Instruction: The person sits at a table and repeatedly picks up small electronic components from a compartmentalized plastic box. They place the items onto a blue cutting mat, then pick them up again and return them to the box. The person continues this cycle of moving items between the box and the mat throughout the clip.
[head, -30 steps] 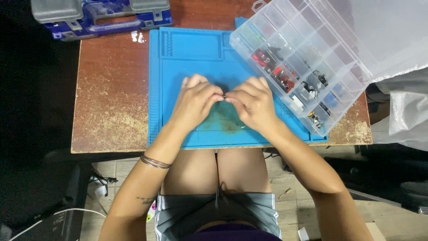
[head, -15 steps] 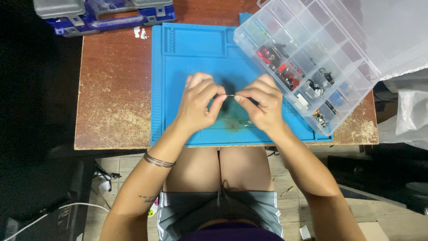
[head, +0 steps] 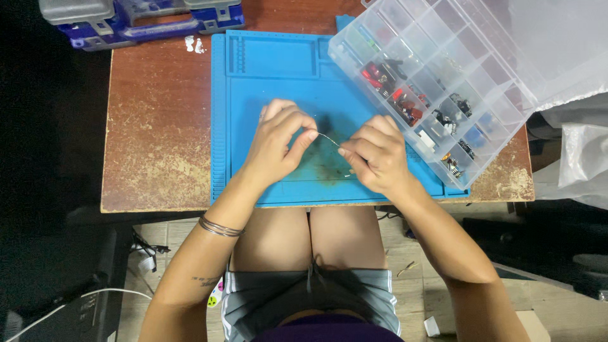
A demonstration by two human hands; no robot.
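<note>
My left hand [head: 277,144] and my right hand [head: 375,155] hover over the blue work mat [head: 266,82], each pinching one end of a thin silvery wire [head: 328,140]. The wire runs slanted between the fingertips, higher at the left end. My left thumb and forefinger grip it near the mat's middle. My right fingers curl around the lower end. Another small light-coloured piece [head: 349,173] lies on the mat under my right hand; what it is cannot be made out.
A clear compartment box [head: 437,82] with small red, black and blue parts lies open at the right, its lid [head: 544,44] folded back. A blue and grey tool case [head: 136,19] sits at the far left corner of the worn brown table [head: 158,126]. Plastic bags [head: 579,158] hang at the right.
My hands have drawn apart, showing a longer stretch of wire between them. My right hand dropped slightly toward me, tilting the wire.
</note>
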